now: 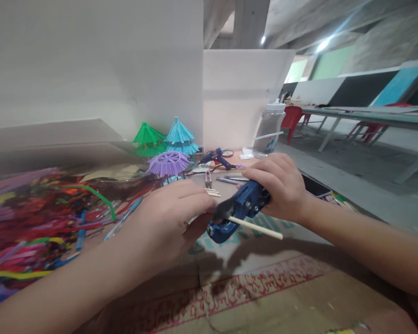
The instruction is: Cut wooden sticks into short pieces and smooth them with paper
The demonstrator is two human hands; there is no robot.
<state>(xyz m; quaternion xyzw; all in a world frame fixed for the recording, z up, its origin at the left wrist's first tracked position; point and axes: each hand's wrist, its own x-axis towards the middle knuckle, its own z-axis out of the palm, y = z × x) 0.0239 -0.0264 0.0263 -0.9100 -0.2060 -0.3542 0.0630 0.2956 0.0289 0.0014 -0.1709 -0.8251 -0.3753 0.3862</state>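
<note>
My right hand (281, 185) is closed round the handles of a blue cutter (243, 202) near the middle of the view. A thin wooden stick (259, 228) lies across the cutter's jaws, its free end pointing right and down. My left hand (174, 211) is beside the jaws, fingers bent together at the stick's other end, which is hidden behind them. Several short cut sticks (214, 192) lie on the table just past my left fingers.
Paper umbrella-like roofs in green (146, 138), blue (179, 135) and purple (169, 163) stand at the back. Near them are a glue gun (216, 159) and a clear bottle (268, 130). Colourful craft strips (31, 218) cover the left; a phone (315, 186) lies right.
</note>
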